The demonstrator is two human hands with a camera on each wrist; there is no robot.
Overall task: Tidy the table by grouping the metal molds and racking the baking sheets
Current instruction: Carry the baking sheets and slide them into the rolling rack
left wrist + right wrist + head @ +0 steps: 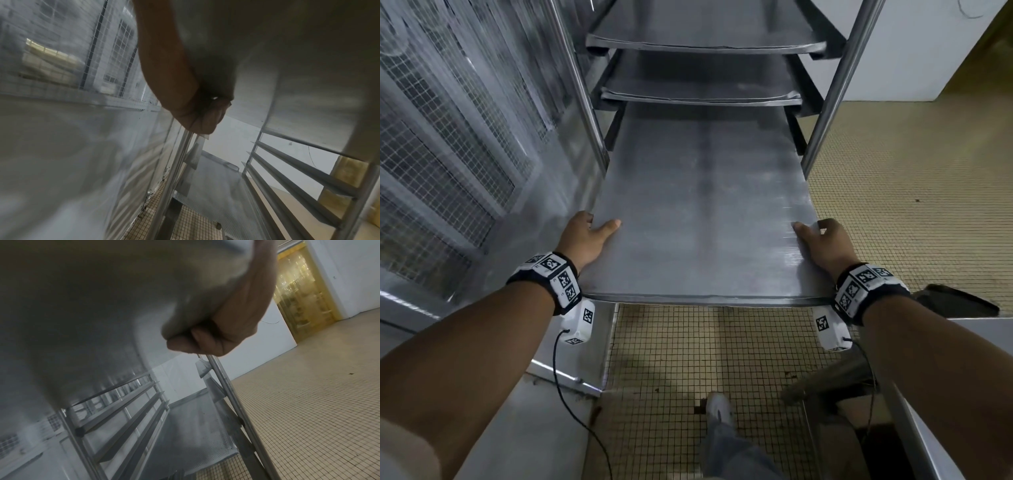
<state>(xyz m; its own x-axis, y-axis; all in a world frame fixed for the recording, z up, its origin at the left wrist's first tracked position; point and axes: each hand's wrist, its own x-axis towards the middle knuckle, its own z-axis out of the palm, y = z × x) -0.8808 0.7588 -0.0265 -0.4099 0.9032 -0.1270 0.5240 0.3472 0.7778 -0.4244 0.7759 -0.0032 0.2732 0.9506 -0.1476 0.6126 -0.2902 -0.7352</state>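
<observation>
Floor: tan tile (671, 359), metal wall on left.
Hands: left hand (589, 236) and right hand (822, 240) each clamp a side edge of baking sheet (702, 212).
Sheet: half into rack (835, 85) — below two racked sheets.
Tip: push level, even — keep edges on runners.

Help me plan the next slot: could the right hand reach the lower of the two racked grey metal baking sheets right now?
Probably not: the right hand is gripping the half-inserted grey baking sheet, which it shares with the left hand.

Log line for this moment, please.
step: racking | baking sheet part-way into rack | left hand grips left edge | right hand grips right edge | two sheets racked above
</observation>
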